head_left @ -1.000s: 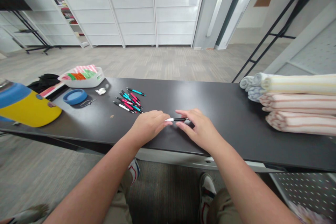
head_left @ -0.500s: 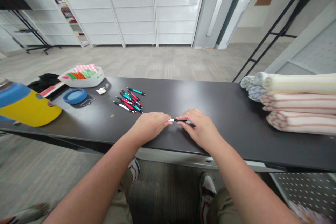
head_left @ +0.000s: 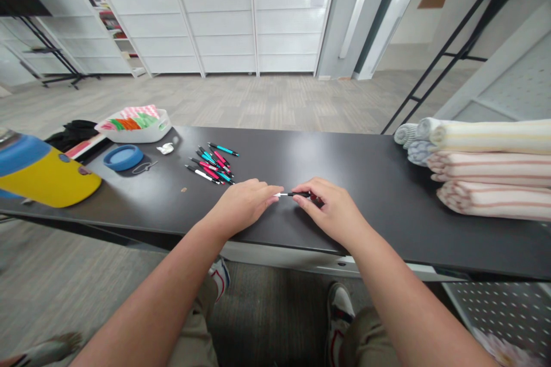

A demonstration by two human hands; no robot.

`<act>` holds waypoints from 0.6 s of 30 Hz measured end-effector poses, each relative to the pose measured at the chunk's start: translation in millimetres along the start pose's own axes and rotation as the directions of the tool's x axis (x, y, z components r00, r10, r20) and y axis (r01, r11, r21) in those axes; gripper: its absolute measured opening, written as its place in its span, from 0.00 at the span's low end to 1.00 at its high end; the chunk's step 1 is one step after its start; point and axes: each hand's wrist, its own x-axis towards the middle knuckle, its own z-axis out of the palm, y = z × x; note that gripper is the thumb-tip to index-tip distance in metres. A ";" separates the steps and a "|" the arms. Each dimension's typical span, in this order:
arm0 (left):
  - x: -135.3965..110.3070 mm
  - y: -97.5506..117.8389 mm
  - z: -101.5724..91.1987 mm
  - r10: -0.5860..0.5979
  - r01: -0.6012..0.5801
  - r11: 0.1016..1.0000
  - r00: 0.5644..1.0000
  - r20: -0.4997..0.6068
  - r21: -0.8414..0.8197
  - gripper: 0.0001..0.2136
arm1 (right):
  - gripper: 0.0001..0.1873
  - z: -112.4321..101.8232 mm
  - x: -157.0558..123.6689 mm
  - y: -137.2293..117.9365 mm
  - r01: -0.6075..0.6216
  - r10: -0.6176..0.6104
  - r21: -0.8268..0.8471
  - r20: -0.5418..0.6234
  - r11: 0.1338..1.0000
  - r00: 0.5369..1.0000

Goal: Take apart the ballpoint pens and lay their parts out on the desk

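Note:
A black-and-white pen [head_left: 289, 194] lies level between my two hands, just above the black table [head_left: 370, 166]. My left hand [head_left: 243, 205] pinches its white end with the fingers curled. The black end is gripped by my right hand [head_left: 333, 209], fingers closed around it. A loose pile of several teal, pink and white pens [head_left: 213, 163] lies on the table to the left of my hands.
A white basket of coloured cloths [head_left: 135, 123], a blue round lid [head_left: 123, 157], a small white object [head_left: 165, 149] and a yellow-and-blue thing [head_left: 41, 175] sit at the left. Folded striped towels [head_left: 482, 169] are stacked at the right. The table's near edge runs under my wrists.
My hands have drawn closer together along the pen; less of it shows between them. The right hand's fingers have closed more tightly over the black end.

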 end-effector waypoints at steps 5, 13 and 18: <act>2.5 -0.8 -1.2 0.015 -0.016 1.000 0.998 0.053 0.016 0.16 | 0.07 0.1 -0.4 -0.8 -0.076 0.076 0.036 0.001 0.996 0.997; 1.2 -1.0 -4.1 -0.041 0.041 0.999 0.999 0.008 -0.030 0.12 | 0.09 0.4 -0.2 -0.9 -0.126 0.129 0.104 -0.025 0.987 0.991; -0.6 -5.9 -1.9 -0.103 0.097 0.990 0.993 -0.053 -0.102 0.12 | 0.12 2.9 -1.8 9.2 -0.281 0.320 0.314 -0.080 0.907 0.944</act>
